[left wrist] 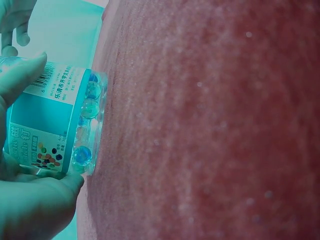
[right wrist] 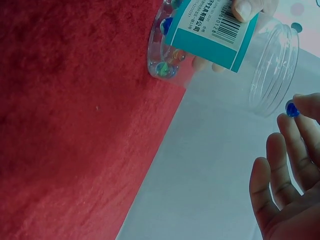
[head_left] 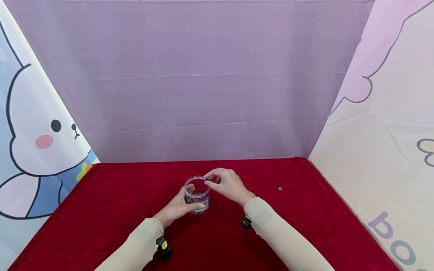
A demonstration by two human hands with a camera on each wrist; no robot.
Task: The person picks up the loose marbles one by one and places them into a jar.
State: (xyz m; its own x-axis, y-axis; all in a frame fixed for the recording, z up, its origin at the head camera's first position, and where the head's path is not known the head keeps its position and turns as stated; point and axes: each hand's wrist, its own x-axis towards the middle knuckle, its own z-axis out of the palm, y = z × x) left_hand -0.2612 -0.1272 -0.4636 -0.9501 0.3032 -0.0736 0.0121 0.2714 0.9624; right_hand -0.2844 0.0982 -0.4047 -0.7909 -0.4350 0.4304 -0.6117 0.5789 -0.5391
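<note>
My left hand (head_left: pixel 179 206) grips a clear plastic jar (head_left: pixel 197 196) around its side, mouth up and without a lid. A printed label (right wrist: pixel 210 30) with a barcode wraps the jar. Several glass marbles (left wrist: pixel 82 155) lie at its bottom, some blue, some green, one orange. Between thumb and fingertips my right hand (head_left: pixel 230 185) pinches a dark blue marble (right wrist: pixel 292 108), right beside the jar's rim. The other fingers of that hand are spread, as the right wrist view shows.
One more small marble (head_left: pixel 280 188) lies on the red cloth (head_left: pixel 135 195) to the right of my right hand. A lilac curtain (head_left: pixel 203 82) hangs behind the table, with printed cartoon panels (head_left: pixel 37 113) at both sides.
</note>
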